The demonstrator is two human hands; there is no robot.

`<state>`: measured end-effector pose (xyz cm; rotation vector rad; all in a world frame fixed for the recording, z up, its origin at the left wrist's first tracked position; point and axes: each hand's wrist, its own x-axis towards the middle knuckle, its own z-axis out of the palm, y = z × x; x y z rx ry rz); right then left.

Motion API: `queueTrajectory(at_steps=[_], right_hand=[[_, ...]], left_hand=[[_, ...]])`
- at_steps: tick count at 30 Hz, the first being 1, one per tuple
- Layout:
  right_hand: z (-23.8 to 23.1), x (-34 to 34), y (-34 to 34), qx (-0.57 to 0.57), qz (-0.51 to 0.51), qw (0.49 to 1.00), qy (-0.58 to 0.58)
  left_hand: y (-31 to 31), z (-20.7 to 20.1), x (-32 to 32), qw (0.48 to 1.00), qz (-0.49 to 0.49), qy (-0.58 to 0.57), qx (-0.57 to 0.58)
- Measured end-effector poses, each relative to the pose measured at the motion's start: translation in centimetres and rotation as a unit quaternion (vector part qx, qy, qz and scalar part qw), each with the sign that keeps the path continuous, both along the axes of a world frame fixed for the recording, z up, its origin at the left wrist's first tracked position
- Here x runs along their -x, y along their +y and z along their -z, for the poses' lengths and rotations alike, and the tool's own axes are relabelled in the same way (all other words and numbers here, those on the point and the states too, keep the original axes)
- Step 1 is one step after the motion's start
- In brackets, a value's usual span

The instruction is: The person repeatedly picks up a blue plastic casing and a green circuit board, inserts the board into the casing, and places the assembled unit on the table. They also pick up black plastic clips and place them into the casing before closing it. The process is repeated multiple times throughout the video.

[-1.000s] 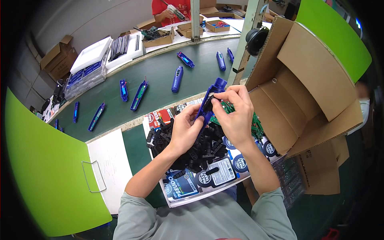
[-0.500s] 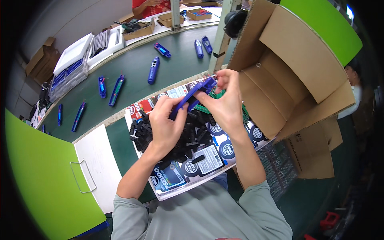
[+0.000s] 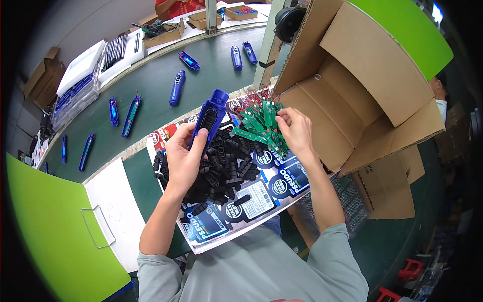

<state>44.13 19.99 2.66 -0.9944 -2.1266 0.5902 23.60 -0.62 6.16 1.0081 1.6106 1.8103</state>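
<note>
The blue shell [image 3: 217, 103] was held, tilted, above the left part of the heap of black parts [image 3: 216, 176], its open side turned up and a black insert [image 3: 207, 121] seated in it. It was clasped by the fingers of the left hand [image 3: 183, 157], the thumb laid along its near edge. The fingers of the right hand [image 3: 298, 132] were drawn narrow at the right edge of the pile of green circuit boards [image 3: 255, 122]; whether a board was pinched could not be told.

For this step, it was judged best that a single board be taken by its edges, with its red wires [image 3: 250, 99] eased free so that neighbouring boards were not dragged and no joint was strained. The shell was best kept steady and level, so that the insert was not tipped out, and clear of the black parts.

The fingertips of the right hand were partly masked by the hand itself, and the shell's near end was covered by the left hand. The wires were too tangled to be traced to their boards. At the far edge, the co-worker [image 3: 180, 7] was cut off.
</note>
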Motion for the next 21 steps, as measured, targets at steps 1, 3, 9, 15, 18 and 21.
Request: queueTrajectory(at_steps=[1, 3, 9, 15, 18, 21], right_hand=[[-0.1, 0.6, 0.0, -0.017, 0.002, 1.0, -0.016], [-0.5, 1.9, -0.2, -0.051, 0.008, 0.998, -0.048], [1.1, 2.8, 0.6, -0.064, 0.056, 0.994, -0.075], [-2.2, 3.4, -2.8, -0.041, -0.026, 0.984, 0.172], [-5.8, 1.9, -4.1, -0.088, -0.035, 0.97, 0.222], [-11.1, -2.9, -3.9, -0.084, -0.062, 0.975, 0.197]], left_hand=[[0.0, 0.0, 0.0, 1.0, 0.002, -0.002, 0.007], [0.0, 0.0, 0.0, 1.0, 0.0, 0.003, 0.011], [0.9, 0.5, -0.5, 0.999, 0.005, 0.021, 0.05], [-0.1, 1.7, 0.9, 1.0, -0.021, -0.003, 0.018], [0.8, 1.2, -0.1, 1.0, 0.013, -0.006, 0.022], [1.5, 0.3, -0.8, 0.998, 0.064, -0.005, 0.012]])
